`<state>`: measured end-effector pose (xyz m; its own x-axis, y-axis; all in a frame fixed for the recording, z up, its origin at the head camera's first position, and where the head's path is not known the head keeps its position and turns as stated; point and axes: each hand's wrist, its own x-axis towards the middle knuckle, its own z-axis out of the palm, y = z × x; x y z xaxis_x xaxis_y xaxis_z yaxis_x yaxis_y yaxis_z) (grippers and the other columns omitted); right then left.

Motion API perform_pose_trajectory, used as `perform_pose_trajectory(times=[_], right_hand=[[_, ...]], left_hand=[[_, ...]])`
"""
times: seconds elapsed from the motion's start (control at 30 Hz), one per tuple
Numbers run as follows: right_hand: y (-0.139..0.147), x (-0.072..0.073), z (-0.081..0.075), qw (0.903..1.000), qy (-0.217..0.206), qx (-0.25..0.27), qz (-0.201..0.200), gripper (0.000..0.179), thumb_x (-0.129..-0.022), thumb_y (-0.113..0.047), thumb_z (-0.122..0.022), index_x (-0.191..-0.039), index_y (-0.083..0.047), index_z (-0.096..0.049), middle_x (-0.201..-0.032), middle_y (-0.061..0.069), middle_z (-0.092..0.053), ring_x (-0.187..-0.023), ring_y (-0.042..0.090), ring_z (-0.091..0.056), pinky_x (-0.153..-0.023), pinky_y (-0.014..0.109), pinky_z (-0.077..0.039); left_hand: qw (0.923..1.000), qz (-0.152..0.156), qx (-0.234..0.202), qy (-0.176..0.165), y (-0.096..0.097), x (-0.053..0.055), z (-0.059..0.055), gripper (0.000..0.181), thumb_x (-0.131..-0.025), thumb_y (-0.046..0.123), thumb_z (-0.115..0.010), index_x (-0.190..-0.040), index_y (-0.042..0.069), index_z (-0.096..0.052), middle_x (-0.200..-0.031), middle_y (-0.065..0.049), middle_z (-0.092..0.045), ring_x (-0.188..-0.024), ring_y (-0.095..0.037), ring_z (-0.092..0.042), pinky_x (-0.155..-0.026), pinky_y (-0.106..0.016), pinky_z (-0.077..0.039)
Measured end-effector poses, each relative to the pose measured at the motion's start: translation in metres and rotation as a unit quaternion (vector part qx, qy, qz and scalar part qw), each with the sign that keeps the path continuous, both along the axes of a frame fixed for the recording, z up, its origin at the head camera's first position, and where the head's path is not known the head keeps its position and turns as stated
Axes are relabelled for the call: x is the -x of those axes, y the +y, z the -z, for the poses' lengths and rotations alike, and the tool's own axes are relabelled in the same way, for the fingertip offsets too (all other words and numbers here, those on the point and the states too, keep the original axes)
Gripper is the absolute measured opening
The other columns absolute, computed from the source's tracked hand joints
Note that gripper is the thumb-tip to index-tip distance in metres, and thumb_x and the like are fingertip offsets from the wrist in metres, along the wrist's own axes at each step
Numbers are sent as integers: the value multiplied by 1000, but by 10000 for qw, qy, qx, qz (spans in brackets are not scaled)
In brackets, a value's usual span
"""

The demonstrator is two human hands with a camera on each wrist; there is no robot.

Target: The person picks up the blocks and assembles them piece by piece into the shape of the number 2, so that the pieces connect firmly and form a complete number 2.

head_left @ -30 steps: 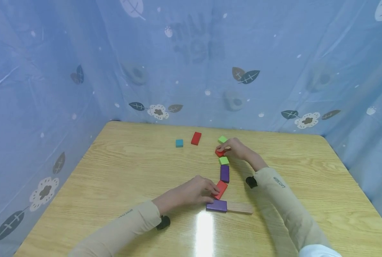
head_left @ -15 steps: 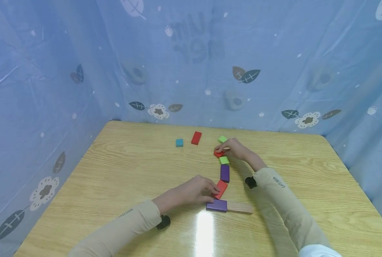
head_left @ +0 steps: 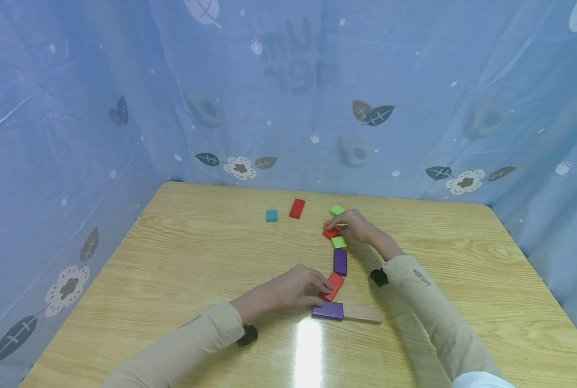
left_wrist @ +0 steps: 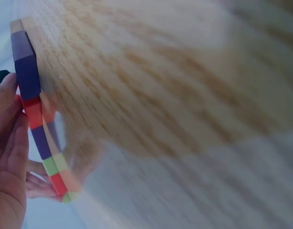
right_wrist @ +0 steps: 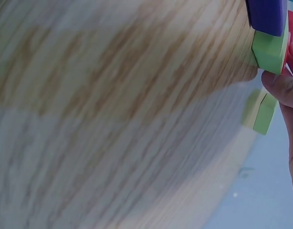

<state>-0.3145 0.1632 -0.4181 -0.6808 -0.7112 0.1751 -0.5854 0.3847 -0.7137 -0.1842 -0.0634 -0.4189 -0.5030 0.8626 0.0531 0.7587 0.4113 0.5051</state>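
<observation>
My left hand (head_left: pixel 295 288) reaches in from the left, its fingertips on a red block (head_left: pixel 335 284) and its thumb at the edge of a purple block (head_left: pixel 328 310). In the left wrist view its fingers (left_wrist: pixel 16 148) extend to the side of the row. My right hand (head_left: pixel 361 226) pinches another red block (head_left: pixel 330 233) between thumb and fingers, right by a light green block (head_left: pixel 339 242). A second purple block (head_left: pixel 340 262) lies between that green block and the nearer red one. These blocks form a bent row with a plain wooden block (head_left: pixel 362 313) at the near end.
A second light green block (head_left: pixel 336 210) lies just beyond my right hand. Farther left on the wooden table (head_left: pixel 196 253) are a blue block (head_left: pixel 271 215) and a loose red block (head_left: pixel 297 208). A blue patterned curtain (head_left: pixel 288 108) hangs behind the table.
The red block in my right hand has shifted slightly left over the past second, then stayed there. My left hand has kept its place on the nearer blocks.
</observation>
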Motion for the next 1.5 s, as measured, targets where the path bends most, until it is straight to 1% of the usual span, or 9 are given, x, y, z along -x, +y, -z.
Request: perform_pose_trajectory(times=[0.2,0.43,0.7,0.93,1.0,1.07,1.2,1.3,1.5], right_hand=[[7,2,-5,9966,649,-387,329,34,-79,23,-59,-107,8,-69,-110,22,-67,-104,39,-62,-86,45,-53],[25,6,-16,9807,-756,767,1634,33,-88,6,-63,-121,11,-60,-125,26,-58,-117,40,-55,-90,30,-52],[21,5,-8,9020,-1328,2468,3283,45,-89,-13,-69,-127,9,-56,-125,23,-59,-95,3,-62,-89,20,-50],[-1,14,-1,7877,-2286,3620,4430,47,-87,-4,-69,-130,7,-54,-131,21,-56,-100,8,-61,-99,29,-46],[-7,14,0,7657,-2637,3735,4525,48,-88,-3,-68,-132,5,-52,-134,19,-53,-111,14,-59,-101,30,-44],[-12,14,1,7508,-2909,3845,4515,49,-88,-1,-66,-135,4,-50,-138,18,-51,-120,19,-54,-102,29,-43],[-20,13,9,7353,-3002,3957,4612,50,-87,4,-65,-135,6,-49,-140,19,-47,-104,15,-59,-101,27,-44],[-26,11,11,7339,-2905,3906,4737,50,-85,7,-66,-133,7,-50,-138,20,-48,-94,9,-57,-100,28,-44],[-40,8,3,7293,-2887,3860,4856,53,-83,11,-66,-133,5,-51,-139,19,-47,-126,26,-47,-102,34,-44]], left_hand=[[10000,-47,23,-40,0,0,2,27,-87,17,-72,-112,6,-71,-117,-1,-68,-113,-9,-59,-98,-15,-40],[10000,-36,-9,-36,-1,-1,3,27,-86,17,-72,-111,6,-71,-117,-1,-68,-112,-9,-59,-97,-14,-40],[10000,-28,-38,-66,0,-1,6,27,-86,17,-72,-111,6,-71,-117,-2,-67,-112,-8,-59,-97,-14,-40],[10000,-14,-70,-51,0,-1,6,28,-86,18,-72,-111,6,-71,-118,-3,-67,-112,-9,-60,-97,-13,-40],[10000,-19,-75,-52,1,0,5,28,-86,17,-73,-111,6,-71,-118,-3,-67,-112,-9,-60,-97,-13,-40],[10000,-11,-90,-36,1,1,5,28,-86,17,-73,-111,6,-71,-118,-3,-67,-112,-9,-60,-97,-13,-40],[9999,20,-140,-28,2,1,5,27,-86,17,-73,-110,5,-72,-117,-3,-67,-112,-9,-60,-97,-13,-40],[9999,48,-152,-5,2,2,5,27,-86,17,-73,-110,5,-71,-116,-4,-68,-112,-10,-60,-98,-14,-40],[9999,7,-140,20,1,1,2,26,-86,17,-73,-110,5,-72,-116,-5,-68,-113,-11,-60,-99,-15,-39]])
